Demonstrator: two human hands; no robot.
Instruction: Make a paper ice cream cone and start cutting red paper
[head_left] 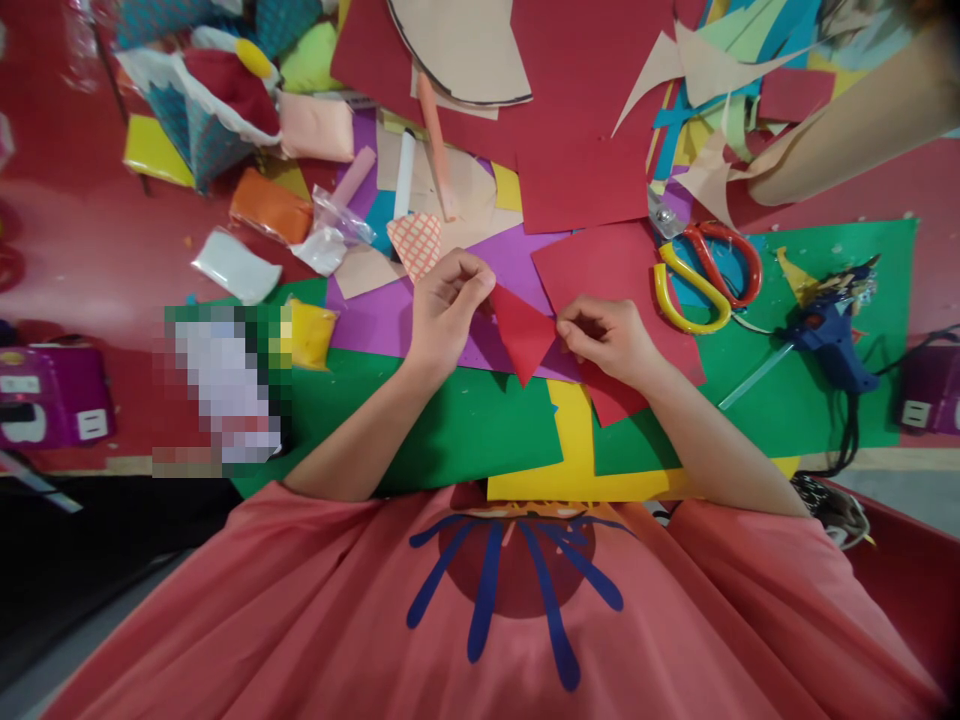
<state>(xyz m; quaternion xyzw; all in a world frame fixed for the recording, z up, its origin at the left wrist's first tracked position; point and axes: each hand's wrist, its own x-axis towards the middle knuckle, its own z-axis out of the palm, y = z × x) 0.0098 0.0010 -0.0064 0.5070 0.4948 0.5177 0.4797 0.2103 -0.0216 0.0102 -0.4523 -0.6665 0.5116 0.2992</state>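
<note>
A small red paper triangle [523, 335] is held up between my two hands, its point hanging downward. My left hand [448, 305] pinches its upper left corner between thumb and fingers. At its right corner, the closed fingertips of my right hand [611, 338] grip the paper. Beneath them lie a purple sheet [375, 318] and a larger piece of red paper [600, 262]. Just beyond my left hand is a cone-like piece with an orange crosshatch pattern [415, 243]. Scissors with red and yellow handles [701, 270] rest to the right of my right hand.
A blue glue gun [832, 335] with its cord lies on green sheets [885, 270] at right. Several clay packets, such as an orange one [270, 205], fill the left. A cone-shaped craft [202, 115] stands behind them. Paper scraps [720, 65] and a beige roll [862, 120] occupy the back right.
</note>
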